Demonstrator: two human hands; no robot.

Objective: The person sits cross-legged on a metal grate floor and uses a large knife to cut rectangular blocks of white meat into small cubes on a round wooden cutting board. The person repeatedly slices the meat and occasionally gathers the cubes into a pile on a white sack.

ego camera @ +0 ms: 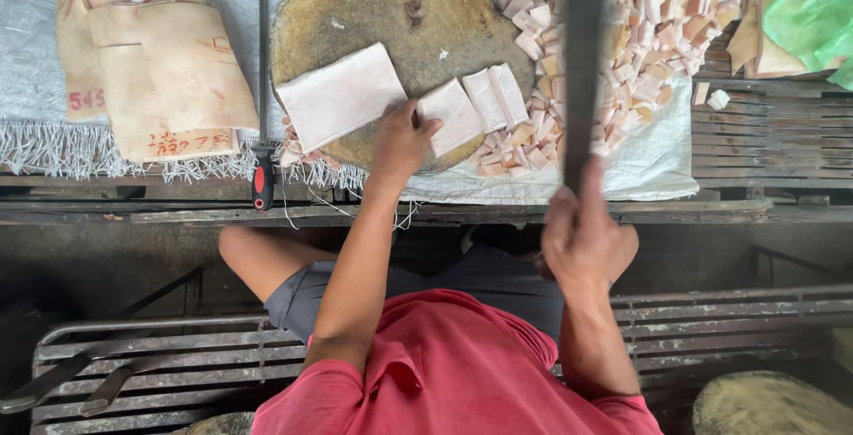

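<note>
Cutting step in hand, by judgement: left hand (402, 137) pressed flat, fingers spread, on a pale slab (342, 97) at the near edge of the round chopping block (391, 0). Right hand (582, 239) clenched around the handle of a long cleaver (582, 53), raised (blade blurred). Cut strips (496, 97) beside, small cubes (640, 17) toward the worktop's far right. Next called for: a straight chop clear of the fingertips.

Pale flat slab (341, 95) lies on the round wooden block (391, 8), cut strips (484, 102) beside it, long dark blade (582, 53) raised above
</note>
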